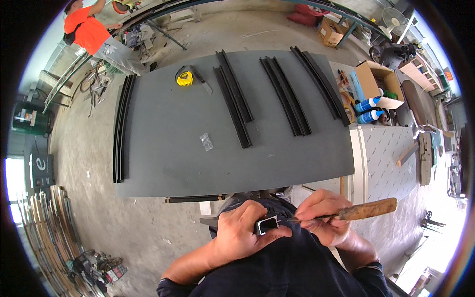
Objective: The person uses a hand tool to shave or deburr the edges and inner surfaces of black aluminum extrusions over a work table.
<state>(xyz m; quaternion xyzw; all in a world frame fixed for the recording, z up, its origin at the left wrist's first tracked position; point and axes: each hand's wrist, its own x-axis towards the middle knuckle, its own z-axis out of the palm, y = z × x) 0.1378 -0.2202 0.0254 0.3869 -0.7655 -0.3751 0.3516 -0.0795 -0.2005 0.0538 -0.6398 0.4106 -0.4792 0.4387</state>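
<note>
Close to my body, my left hand [241, 230] is wrapped round a black metal profile [267, 225]. Its cut end shows bare silver edges and a hollow channel; more of its length sticks out past the left side of the hand. My right hand [324, 218] pinches the thin blade of what looks like a wooden-handled file [368, 209]. The wooden handle points right, and the blade's tip lies just beside the profile's cut end. Whether the two touch I cannot tell.
Several black profiles [284, 96] lie on the grey table [168, 148], along with a yellow tape measure [185, 78], a utility knife [202, 81] and a small plastic bag [206, 142]. Blue bottles [370, 116] and a cardboard box [378, 84] stand right. A person in orange [91, 32] works far left.
</note>
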